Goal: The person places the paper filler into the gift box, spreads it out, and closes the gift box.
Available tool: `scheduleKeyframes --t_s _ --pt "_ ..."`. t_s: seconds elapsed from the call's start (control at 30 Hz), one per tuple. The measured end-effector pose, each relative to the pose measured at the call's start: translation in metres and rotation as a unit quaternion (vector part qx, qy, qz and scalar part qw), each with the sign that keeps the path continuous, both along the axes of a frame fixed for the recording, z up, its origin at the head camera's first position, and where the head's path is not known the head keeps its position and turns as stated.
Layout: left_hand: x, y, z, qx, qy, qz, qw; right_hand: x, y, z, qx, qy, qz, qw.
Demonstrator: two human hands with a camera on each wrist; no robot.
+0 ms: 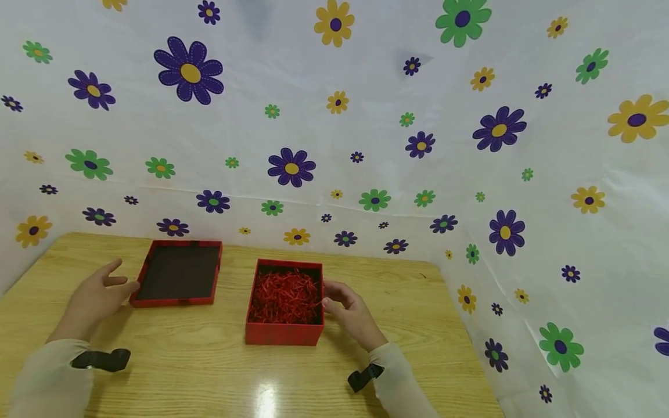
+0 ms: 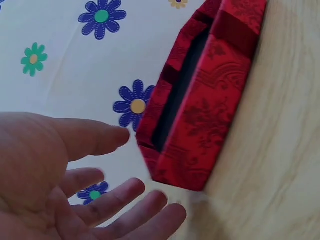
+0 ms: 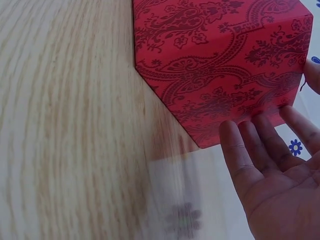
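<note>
A red patterned box full of red shredded paper stands on the table. At its right side is my right hand, fingers lightly bent and not wrapped around it. In the right wrist view the fingertips reach the box's patterned wall; firm contact is hard to tell. The red lid lies inside up to the left, showing its black lining. My left hand is beside the lid's left edge with fingers spread. The left wrist view shows a small gap between thumb and lid.
The wooden table carries both pieces, with bare wood between them. A white sheet with printed flowers rises behind the table and along its right side. Black straps circle both sleeves.
</note>
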State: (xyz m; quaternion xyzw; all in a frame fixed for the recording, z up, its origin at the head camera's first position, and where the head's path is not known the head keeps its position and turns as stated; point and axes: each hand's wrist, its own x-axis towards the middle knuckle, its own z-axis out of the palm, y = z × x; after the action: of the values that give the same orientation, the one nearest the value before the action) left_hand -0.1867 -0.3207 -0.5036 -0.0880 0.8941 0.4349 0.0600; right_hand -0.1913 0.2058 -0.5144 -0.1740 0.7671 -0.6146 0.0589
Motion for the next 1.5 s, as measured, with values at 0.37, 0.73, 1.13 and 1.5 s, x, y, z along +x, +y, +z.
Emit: scheduleKeyframes --t_s 0.37,0.73,1.13,1.5 --pt "-0.006 0.005 -0.013 -0.005 -0.006 -0.030 0.9995 0.002 -0.001 0.001 0.007 -0.017 -0.010 0.9998" --pt "-0.011 0.011 -0.012 0.013 -0.030 -0.015 0.9994 0.001 -0.003 0.001 0.009 -0.022 -0.014 0.9996" --pt "-0.010 0.029 0.008 0.041 0.032 -0.011 0.9986 0.000 -0.005 0.002 -0.007 -0.036 -0.015 0.9992" --pt "-0.006 0.082 0.052 0.080 0.096 0.016 0.9921 -0.002 -0.006 0.017 0.074 0.001 -0.038 0.9966"
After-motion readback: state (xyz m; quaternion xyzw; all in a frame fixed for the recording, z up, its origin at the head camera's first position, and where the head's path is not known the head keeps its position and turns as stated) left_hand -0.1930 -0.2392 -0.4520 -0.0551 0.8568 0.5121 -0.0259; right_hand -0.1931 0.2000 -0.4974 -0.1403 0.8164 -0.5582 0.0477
